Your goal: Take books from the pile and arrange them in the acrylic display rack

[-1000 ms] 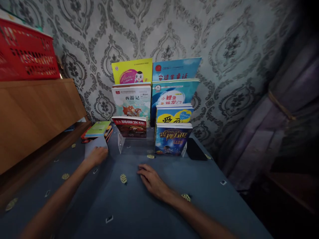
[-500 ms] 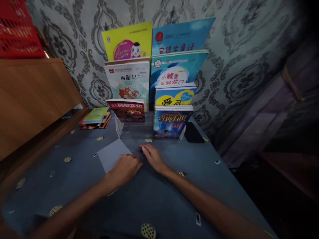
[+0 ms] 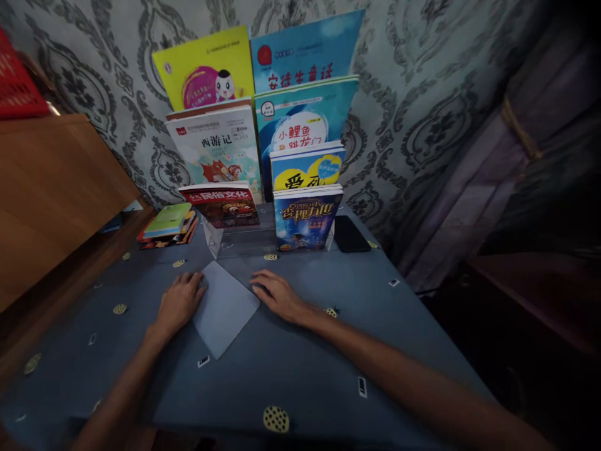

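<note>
A pale grey-blue square of paper (image 3: pixel 225 310) lies flat on the tablecloth, one corner pointing towards me. At its left edge rests my left hand (image 3: pixel 181 302), palm down with the fingers laid out, the fingertips touching or just beside the paper. My right hand (image 3: pixel 280 298) lies on the cloth off the paper's right corner. Its fingers are loosely bent, with a gap between thumb and forefinger, and nothing shows in it.
Behind the paper, a clear tiered stand (image 3: pixel 235 243) holds several children's books, a dark blue book (image 3: pixel 305 219) at front right. A black phone (image 3: pixel 351 234) lies beside it. Left are stacked booklets (image 3: pixel 168 224), a wooden cabinet (image 3: pixel 56 194) and a red basket (image 3: pixel 19 81).
My left hand has drawn back leftwards off the paper, its fingers now spread, uncovering the sheet. The right hand stays near the paper's right side. The view has shifted slightly.
</note>
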`<action>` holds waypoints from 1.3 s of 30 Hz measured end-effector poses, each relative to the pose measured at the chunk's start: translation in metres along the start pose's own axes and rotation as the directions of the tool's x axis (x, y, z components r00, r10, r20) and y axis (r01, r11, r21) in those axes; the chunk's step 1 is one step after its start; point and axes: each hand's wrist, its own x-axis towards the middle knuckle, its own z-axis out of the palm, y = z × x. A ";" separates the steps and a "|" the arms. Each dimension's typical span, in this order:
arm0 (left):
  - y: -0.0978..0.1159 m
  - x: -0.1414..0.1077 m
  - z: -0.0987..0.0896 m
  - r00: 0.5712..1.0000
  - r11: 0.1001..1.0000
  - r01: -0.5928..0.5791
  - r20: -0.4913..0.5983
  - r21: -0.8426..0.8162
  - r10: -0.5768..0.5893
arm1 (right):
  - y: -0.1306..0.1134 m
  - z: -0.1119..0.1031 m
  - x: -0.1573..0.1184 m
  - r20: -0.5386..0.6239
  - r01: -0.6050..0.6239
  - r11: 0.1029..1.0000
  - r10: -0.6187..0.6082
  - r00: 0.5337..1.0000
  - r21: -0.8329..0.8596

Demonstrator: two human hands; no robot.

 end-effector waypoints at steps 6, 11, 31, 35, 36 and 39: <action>0.020 -0.024 -0.004 1.000 1.000 -0.024 -0.009 -0.009 0.024 | 0.013 -0.032 -0.015 -0.056 -0.047 0.999 0.047 0.997 -0.007; 0.056 -0.041 -0.016 0.997 0.997 -0.066 0.048 -0.050 0.068 | 0.031 -0.068 -0.040 -0.120 -0.097 0.993 0.088 0.989 -0.073; 0.193 -0.050 -0.025 0.892 0.894 -0.448 -0.060 0.021 0.448 | 0.006 -0.098 -0.090 -0.045 -0.063 0.918 0.049 0.998 -0.392; 0.192 -0.043 -0.004 0.788 0.816 -0.577 -0.289 -0.040 0.543 | -0.016 -0.073 -0.097 0.059 0.000 0.936 0.022 0.998 -0.353; 0.191 -0.042 0.000 0.779 0.808 -0.587 -0.306 -0.051 0.546 | -0.016 -0.070 -0.099 0.073 -0.001 0.940 0.027 0.997 -0.340; 0.187 -0.042 0.006 0.769 0.796 -0.603 -0.302 -0.052 0.563 | -0.012 -0.070 -0.104 0.078 -0.021 0.954 0.046 0.996 -0.299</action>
